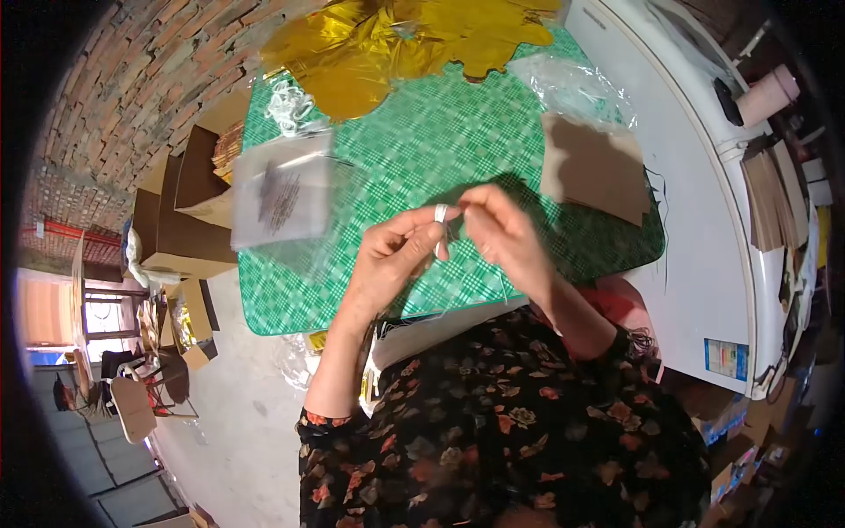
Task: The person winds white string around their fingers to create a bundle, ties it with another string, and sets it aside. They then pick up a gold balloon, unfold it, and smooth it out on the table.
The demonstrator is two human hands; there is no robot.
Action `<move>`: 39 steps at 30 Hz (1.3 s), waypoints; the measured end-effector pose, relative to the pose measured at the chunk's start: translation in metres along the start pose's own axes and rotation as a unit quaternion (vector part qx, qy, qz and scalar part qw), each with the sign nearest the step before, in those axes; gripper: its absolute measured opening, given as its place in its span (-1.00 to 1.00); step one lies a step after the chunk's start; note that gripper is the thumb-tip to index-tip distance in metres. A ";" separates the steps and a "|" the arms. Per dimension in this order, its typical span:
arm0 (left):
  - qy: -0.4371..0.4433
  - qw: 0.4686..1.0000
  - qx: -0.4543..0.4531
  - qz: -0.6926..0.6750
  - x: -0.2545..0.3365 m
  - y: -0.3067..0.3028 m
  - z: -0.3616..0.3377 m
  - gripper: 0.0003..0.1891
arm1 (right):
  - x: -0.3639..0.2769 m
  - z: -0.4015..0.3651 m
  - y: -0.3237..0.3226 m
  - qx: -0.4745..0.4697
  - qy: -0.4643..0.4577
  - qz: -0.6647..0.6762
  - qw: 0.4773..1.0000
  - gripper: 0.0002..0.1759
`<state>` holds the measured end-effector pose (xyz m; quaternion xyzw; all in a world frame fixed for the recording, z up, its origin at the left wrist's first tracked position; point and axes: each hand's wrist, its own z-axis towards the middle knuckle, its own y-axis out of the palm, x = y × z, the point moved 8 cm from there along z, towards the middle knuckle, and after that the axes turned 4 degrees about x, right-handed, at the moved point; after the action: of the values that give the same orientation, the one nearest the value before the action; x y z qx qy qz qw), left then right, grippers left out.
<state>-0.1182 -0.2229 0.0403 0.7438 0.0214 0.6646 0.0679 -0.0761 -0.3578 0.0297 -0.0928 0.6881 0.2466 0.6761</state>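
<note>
Above the front of the green checked table, my left hand (387, 264) pinches a small looped bundle of white ribbon (440, 214) between thumb and fingers. Close beside it on the right, my right hand (503, 236) is closed, its fingertips drawn together near the bundle. Motion blurs the right hand, and whatever its fingers grip is hidden or too thin to make out. Another tangle of white ribbon (289, 107) lies at the table's far left.
Gold foil sheets (352, 66) cover the table's (396, 158) far edge. A stack of clear plastic bags (282, 189) lies left, brown cardboard sheets (591, 167) right, with clear plastic film (576, 84) behind them. Open cartons (189, 216) stand left; a white appliance (678, 211) borders the right.
</note>
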 end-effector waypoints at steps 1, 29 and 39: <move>0.002 1.000 -0.007 -0.025 -0.002 -0.001 0.001 -0.70 | 0.006 -0.006 0.010 -0.036 0.055 0.046 0.997 -0.80; 0.024 0.988 0.138 -0.063 -0.020 -0.003 -0.005 -0.82 | 0.032 -0.015 0.014 0.009 0.044 0.256 0.966 -0.91; 0.041 0.980 0.123 -0.151 -0.020 0.003 -0.005 -0.84 | 0.044 -0.015 0.016 0.018 0.129 0.379 0.916 -0.91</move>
<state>-0.1256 -0.2279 0.0210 0.7069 0.2184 0.6687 0.0744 -0.0999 -0.3418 -0.0099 0.1561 0.7574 0.4575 0.4390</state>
